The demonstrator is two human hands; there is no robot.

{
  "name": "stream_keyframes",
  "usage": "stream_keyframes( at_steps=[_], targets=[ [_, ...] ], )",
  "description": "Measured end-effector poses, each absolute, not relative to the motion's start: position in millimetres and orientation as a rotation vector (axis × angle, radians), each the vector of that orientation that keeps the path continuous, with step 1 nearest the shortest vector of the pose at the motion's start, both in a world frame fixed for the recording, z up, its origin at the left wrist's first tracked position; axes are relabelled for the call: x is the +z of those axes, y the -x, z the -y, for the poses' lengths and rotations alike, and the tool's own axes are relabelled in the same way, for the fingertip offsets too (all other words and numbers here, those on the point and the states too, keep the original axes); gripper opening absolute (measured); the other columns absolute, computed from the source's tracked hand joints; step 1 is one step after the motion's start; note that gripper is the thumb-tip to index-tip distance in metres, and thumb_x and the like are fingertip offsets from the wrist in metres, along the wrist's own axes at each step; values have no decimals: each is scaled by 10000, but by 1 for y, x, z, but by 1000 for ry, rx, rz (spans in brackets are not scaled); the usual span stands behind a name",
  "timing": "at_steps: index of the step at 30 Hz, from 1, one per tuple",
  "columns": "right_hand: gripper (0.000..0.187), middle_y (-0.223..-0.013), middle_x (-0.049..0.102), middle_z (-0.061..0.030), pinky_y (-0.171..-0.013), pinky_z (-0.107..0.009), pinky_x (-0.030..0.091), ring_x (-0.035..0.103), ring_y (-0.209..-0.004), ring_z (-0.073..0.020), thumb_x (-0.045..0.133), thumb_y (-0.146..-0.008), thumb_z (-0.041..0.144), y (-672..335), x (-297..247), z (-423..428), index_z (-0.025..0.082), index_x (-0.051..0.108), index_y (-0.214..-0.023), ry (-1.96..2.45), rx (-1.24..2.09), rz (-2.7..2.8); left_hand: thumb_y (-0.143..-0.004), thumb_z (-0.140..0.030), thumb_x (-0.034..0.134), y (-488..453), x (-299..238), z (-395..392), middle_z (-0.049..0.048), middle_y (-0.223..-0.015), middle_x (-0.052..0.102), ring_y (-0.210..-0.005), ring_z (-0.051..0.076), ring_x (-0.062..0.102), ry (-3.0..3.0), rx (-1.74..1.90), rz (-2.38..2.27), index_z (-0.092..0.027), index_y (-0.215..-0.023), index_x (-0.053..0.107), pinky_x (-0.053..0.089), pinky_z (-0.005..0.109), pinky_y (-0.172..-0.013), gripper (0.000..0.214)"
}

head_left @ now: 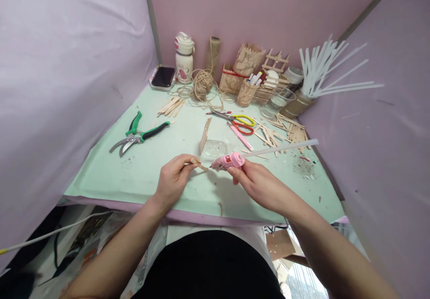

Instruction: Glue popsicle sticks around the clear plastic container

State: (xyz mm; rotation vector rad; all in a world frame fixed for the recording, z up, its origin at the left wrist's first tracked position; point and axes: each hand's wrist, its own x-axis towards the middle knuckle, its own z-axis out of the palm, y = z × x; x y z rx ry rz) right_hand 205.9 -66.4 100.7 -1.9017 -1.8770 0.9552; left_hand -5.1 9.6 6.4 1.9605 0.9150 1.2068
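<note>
My right hand (250, 179) is wrapped round a pink hot glue gun (230, 160), with a long clear glue stick (282, 147) jutting from its back. The nozzle points left and meets, or nearly meets, the end of a short wooden craft stick (201, 166). That stick is pinched between the thumb and fingers of my left hand (174, 175). Just beyond the hands, a small clear plastic dish (214, 149) lies on the table, and a flat wooden panel (205, 135) stands upright at its left edge.
Green-handled pruning shears (134, 135) lie at left. Scissors (235, 119), a pink pen-shaped tool (241, 137) and loose craft sticks (268, 133) are at right. Along the back stand a phone (164, 77), bottle (184, 59), twine ball (203, 85), wooden holders (247, 93), water cup (277, 101) and glue sticks (317, 70).
</note>
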Motion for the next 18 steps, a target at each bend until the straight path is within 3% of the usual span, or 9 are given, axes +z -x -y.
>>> stream_keyframes(
  at_steps=[4, 7, 10, 13, 18],
  targets=[
    [423, -946, 699, -31, -819, -329, 471, 639, -870, -201, 344, -1001, 471, -210, 97, 77, 279, 666, -1195, 1853, 941, 1772, -918, -195, 557, 10, 4, -8, 27, -903, 721, -867, 145, 669, -1904, 1194, -853, -197, -903, 684, 535, 267, -808, 127],
    [374, -1004, 709, -31, -820, -327, 478, 643, -918, -220, 473, -953, 453, -215, 87, 85, 284, 652, -1235, 1787, 880, 1681, -909, -215, 577, 12, 6, -7, 44, -906, 712, -872, 159, 676, -1713, 1183, -737, -188, -896, 692, 581, 286, -782, 118],
    [255, -871, 705, -23, -735, -310, 479, 638, -810, -213, 634, -844, 416, -218, 75, 89, 231, 721, -995, 1820, 785, 1525, -884, -218, 619, 13, 8, -7, 47, -879, 703, -860, 167, 686, -1449, 1194, -644, -178, -862, 686, 616, 297, -751, 81],
    [199, -695, 637, -1, -611, -282, 445, 568, -627, -158, 675, -792, 394, -216, 67, 87, 196, 694, -785, 1813, 841, 1352, -855, -227, 669, 13, 12, -9, 39, -837, 698, -806, 153, 694, -1245, 1158, -567, -176, -822, 674, 625, 264, -683, 62],
    [198, -772, 638, 1, -546, -239, 388, 476, -573, -95, 661, -811, 352, -205, 68, 85, 201, 728, -920, 1545, 1134, 1273, -799, -280, 742, 10, 17, -10, 31, -763, 677, -706, 129, 686, -1047, 1076, -506, -164, -780, 661, 598, 185, -552, 143]
  ],
)
